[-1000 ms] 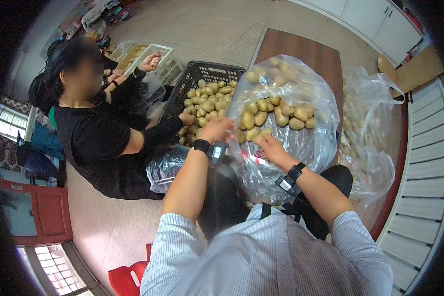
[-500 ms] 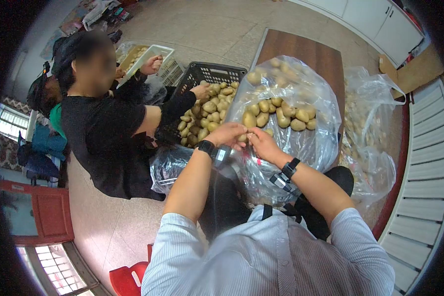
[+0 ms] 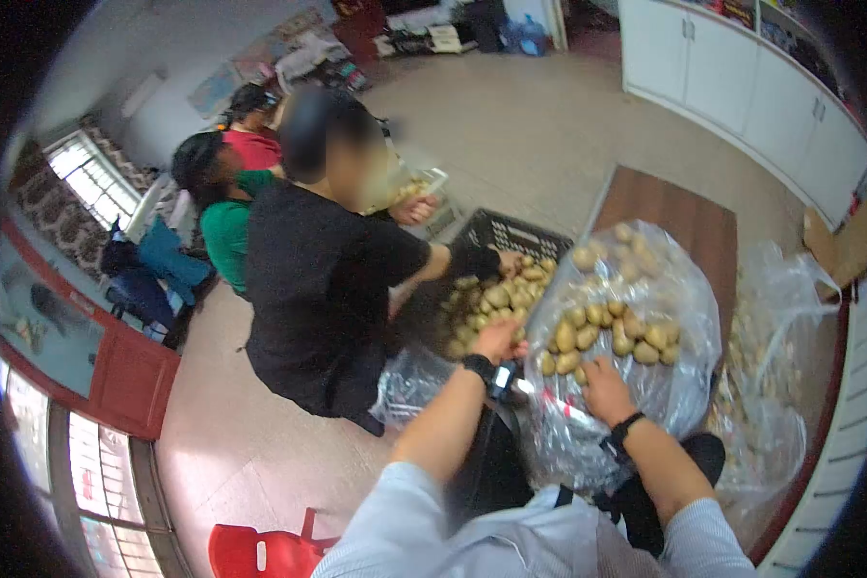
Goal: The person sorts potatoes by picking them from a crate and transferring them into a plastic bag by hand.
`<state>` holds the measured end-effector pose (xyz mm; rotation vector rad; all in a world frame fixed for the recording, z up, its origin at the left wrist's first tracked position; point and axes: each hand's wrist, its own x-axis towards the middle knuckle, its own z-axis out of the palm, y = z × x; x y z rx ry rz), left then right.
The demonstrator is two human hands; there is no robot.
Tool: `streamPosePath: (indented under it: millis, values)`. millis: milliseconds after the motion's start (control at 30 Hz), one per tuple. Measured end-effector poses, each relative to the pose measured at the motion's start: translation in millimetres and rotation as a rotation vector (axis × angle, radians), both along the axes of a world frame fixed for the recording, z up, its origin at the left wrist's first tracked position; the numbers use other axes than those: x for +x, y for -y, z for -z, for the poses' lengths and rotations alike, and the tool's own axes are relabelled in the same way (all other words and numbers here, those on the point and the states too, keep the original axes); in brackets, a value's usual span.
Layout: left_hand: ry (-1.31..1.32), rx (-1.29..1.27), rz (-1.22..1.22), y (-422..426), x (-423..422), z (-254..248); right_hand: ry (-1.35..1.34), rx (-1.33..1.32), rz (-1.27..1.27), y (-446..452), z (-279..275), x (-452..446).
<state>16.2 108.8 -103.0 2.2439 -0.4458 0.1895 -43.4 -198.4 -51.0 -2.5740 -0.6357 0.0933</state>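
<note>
Several potatoes [image 3: 618, 328] lie inside a large clear plastic bag [image 3: 684, 385] in front of me. My right hand [image 3: 607, 391] is closed at the bag's opening, its fingertips on a potato [image 3: 581, 376] at the near end of the row. My left hand [image 3: 499, 340] is at the bag's left edge, beside the black crate [image 3: 518, 234] heaped with potatoes [image 3: 501, 297]. Its fingers are blurred, and what they hold, if anything, cannot be made out.
A co-worker in black [image 3: 328, 299] sits at the left, one hand [image 3: 511, 262] in the crate. Two more people sit beyond. The bag rests on a brown board [image 3: 674, 207]. Another filled clear bag [image 3: 756, 356] stands right, a red stool [image 3: 265, 551] lower left.
The view has swung left and up. My hands, together half a second ago, are now apart, the left by the crate and the right in the bag's opening. The co-worker's hand remains at the crate.
</note>
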Motion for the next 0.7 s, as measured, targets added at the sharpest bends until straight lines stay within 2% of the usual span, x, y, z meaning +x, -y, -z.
streamPosePath:
  millis: [67, 133, 200, 233, 267, 300, 333, 400, 433, 467, 500, 567, 600, 667, 700]
  values:
    - [-0.103, -0.074, -0.048, -3.4, 2.8, 24.7, 0.062, 0.004, -0.021, -0.1, -2.3, -2.2]
    - [-0.517, -0.513, -0.302, 10.4, 8.0, -6.7, 0.064, -0.070, -0.061, 0.6, 11.8, -1.2]
    - [-0.813, -0.823, -0.438, 20.9, 14.9, -16.6, 0.103, -0.124, -0.076, 1.2, 12.6, -9.1]
    - [-0.822, -0.869, -0.457, 19.3, 13.3, -14.6, 0.126, -0.120, -0.077, 1.6, 14.4, -11.6]
    - [-0.750, -0.782, -0.422, 14.7, 13.8, -13.8, 0.143, -0.111, -0.085, 2.0, 15.7, -11.2]
    - [-0.547, -0.536, -0.333, 6.0, 14.5, -1.7, 0.160, -0.090, -0.076, 2.8, 14.0, -14.6]
    - [-0.441, -0.411, -0.303, 1.9, 14.8, 4.0, 0.168, -0.075, -0.065, 4.3, 13.0, -18.1]
    - [-0.423, -0.455, -0.258, 1.5, 12.1, 17.0, 0.118, -0.116, -0.059, 7.9, 11.8, -19.0]
    - [-0.852, -0.994, -0.459, 14.8, 6.9, -21.8, 0.066, -0.156, -0.062, 10.4, 10.3, -21.9]
    - [-0.811, -1.032, -0.578, 25.5, -0.7, -40.9, 0.037, -0.176, -0.097, 13.8, 9.5, -24.5]
    - [-0.769, -0.961, -0.566, 22.3, -1.8, -35.8, 0.042, -0.193, -0.073, 13.4, 7.1, -22.8]
    - [-0.542, -0.633, -0.458, 11.0, -1.9, -8.5, 0.051, -0.216, -0.006, 13.0, 10.6, -31.1]
    - [-0.594, -0.736, -0.514, 8.8, -4.6, -3.2, 0.032, -0.217, -0.020, 17.1, 12.7, -39.2]
    - [-0.785, -1.095, -0.625, 19.5, -8.6, -50.8, 0.054, -0.151, -0.028, 23.0, 5.7, -29.2]
    - [-0.695, -0.934, -0.547, 12.2, -4.5, -38.9, 0.072, -0.147, -0.013, 26.0, 5.2, -28.0]
